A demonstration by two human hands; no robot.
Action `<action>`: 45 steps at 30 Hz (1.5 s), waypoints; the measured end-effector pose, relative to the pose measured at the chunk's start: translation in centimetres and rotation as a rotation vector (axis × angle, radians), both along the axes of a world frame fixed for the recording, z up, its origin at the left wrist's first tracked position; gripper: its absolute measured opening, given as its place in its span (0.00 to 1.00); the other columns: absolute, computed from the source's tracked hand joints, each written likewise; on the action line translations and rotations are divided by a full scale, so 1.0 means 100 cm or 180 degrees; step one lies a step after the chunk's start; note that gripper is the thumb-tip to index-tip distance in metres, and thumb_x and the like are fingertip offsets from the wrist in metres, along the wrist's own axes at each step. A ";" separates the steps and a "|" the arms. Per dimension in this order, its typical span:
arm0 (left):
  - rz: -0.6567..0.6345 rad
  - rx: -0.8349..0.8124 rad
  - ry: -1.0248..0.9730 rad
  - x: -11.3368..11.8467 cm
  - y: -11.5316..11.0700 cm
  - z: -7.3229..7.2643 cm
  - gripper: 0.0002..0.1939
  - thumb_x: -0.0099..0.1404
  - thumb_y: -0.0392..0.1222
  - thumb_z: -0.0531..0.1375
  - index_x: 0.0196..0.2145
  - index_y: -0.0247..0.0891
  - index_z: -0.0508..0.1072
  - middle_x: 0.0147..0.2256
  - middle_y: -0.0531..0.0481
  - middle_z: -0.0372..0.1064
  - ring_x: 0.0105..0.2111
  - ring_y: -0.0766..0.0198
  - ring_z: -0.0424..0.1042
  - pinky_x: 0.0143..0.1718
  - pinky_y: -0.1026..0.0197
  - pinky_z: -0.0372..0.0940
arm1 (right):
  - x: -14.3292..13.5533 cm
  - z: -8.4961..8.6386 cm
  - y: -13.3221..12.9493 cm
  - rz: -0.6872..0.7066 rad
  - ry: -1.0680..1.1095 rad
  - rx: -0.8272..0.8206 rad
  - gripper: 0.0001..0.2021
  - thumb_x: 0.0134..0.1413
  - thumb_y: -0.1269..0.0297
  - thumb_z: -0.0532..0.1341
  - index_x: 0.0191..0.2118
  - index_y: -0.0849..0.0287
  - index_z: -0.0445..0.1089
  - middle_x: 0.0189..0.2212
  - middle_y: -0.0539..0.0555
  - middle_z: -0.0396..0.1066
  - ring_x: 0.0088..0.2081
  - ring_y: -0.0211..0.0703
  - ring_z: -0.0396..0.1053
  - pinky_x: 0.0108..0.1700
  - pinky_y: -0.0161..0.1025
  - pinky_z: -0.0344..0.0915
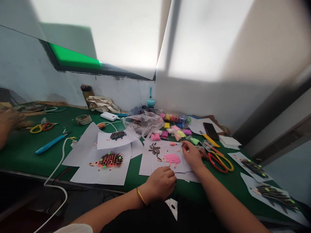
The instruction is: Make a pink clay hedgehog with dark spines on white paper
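A pink clay hedgehog (172, 158) lies on a white sheet of paper (145, 165) in front of me. Striped sunflower seeds (155, 149) form a loose pile at the sheet's upper left, with a small orange clay lump (172, 144) to their right. My left hand (161, 183), below a gold bangle, rests curled at the sheet's lower edge; what its fingers hold, if anything, is hidden. Over the sheet's right side, my right hand (191, 156) has its fingertips pinched together near a tiny dark spot. I cannot make out what is between them.
Finished seed hedgehogs lie on papers left (110, 161) and right (274, 194). Clay packets (165, 134), a plastic bag (144, 123), red-yellow scissors (220, 161), a yellow cutter (210, 139) and a phone (211, 131) surround the sheet. Another person's hand (9, 123) is far left.
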State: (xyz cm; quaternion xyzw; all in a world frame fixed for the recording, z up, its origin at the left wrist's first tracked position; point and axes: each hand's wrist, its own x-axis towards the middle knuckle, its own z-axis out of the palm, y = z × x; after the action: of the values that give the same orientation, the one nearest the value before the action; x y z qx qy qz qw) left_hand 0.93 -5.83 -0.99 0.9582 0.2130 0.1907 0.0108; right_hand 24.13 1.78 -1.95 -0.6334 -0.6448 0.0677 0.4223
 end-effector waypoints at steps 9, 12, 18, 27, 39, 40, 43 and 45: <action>-0.0059 -0.0121 -0.0229 -0.001 0.000 0.004 0.06 0.63 0.37 0.55 0.36 0.38 0.71 0.37 0.45 0.70 0.42 0.57 0.67 0.46 0.55 0.64 | -0.011 -0.009 -0.003 0.0554 0.2468 -0.0316 0.20 0.45 0.48 0.66 0.37 0.58 0.69 0.31 0.55 0.76 0.33 0.47 0.75 0.38 0.44 0.69; -0.0062 -0.0241 -0.0459 -0.003 -0.001 0.009 0.05 0.62 0.38 0.57 0.36 0.39 0.73 0.40 0.46 0.70 0.45 0.56 0.66 0.48 0.55 0.63 | -0.011 -0.004 -0.010 0.0601 0.2650 -0.0369 0.19 0.44 0.49 0.68 0.37 0.58 0.69 0.31 0.55 0.77 0.32 0.46 0.74 0.36 0.42 0.69; 0.0698 -0.0785 -0.1166 -0.004 0.022 0.032 0.08 0.65 0.42 0.59 0.42 0.41 0.74 0.41 0.47 0.69 0.43 0.59 0.67 0.46 0.56 0.63 | -0.025 0.005 -0.028 0.1006 0.2521 -0.0525 0.16 0.46 0.51 0.67 0.35 0.57 0.70 0.30 0.53 0.76 0.33 0.44 0.73 0.38 0.41 0.68; 0.1250 -0.0492 -0.0662 0.019 0.060 0.036 0.05 0.65 0.42 0.60 0.35 0.41 0.75 0.35 0.49 0.70 0.40 0.58 0.68 0.42 0.56 0.60 | -0.030 0.008 -0.034 0.1189 0.1607 -0.0587 0.12 0.50 0.53 0.64 0.34 0.56 0.73 0.30 0.52 0.74 0.32 0.44 0.70 0.36 0.41 0.67; 0.1253 -0.0604 -0.0617 0.012 0.059 0.031 0.07 0.67 0.42 0.57 0.35 0.39 0.74 0.35 0.50 0.72 0.41 0.59 0.68 0.41 0.57 0.58 | -0.033 0.004 -0.038 0.1171 0.0952 -0.0173 0.10 0.54 0.59 0.60 0.39 0.53 0.75 0.38 0.54 0.75 0.41 0.47 0.71 0.41 0.42 0.67; 0.1233 -0.0606 -0.0627 0.011 0.059 0.030 0.07 0.67 0.42 0.58 0.36 0.40 0.74 0.36 0.50 0.72 0.41 0.59 0.68 0.41 0.57 0.58 | -0.033 0.004 -0.038 0.1193 0.0917 -0.0151 0.09 0.55 0.59 0.60 0.39 0.53 0.76 0.38 0.54 0.75 0.42 0.47 0.71 0.42 0.42 0.67; 0.1221 -0.0579 -0.0637 0.009 0.057 0.025 0.06 0.67 0.42 0.58 0.37 0.40 0.75 0.36 0.50 0.72 0.41 0.59 0.68 0.42 0.56 0.57 | -0.032 0.004 -0.038 0.1232 0.0862 -0.0124 0.09 0.55 0.58 0.61 0.38 0.52 0.76 0.38 0.54 0.75 0.43 0.48 0.70 0.44 0.43 0.67; 0.1223 -0.0549 -0.0638 0.009 0.057 0.023 0.06 0.67 0.42 0.58 0.37 0.40 0.75 0.36 0.49 0.73 0.41 0.59 0.68 0.43 0.56 0.57 | -0.032 0.004 -0.039 0.1261 0.0860 -0.0118 0.09 0.54 0.58 0.61 0.38 0.52 0.77 0.38 0.54 0.75 0.43 0.48 0.70 0.44 0.43 0.67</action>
State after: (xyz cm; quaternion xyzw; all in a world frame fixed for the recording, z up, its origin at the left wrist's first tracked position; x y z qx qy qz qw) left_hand 1.78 -0.16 1.35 0.8718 0.4049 0.2645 0.0773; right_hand 20.91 -2.09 -1.51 -0.4874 -0.6928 0.2452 0.4716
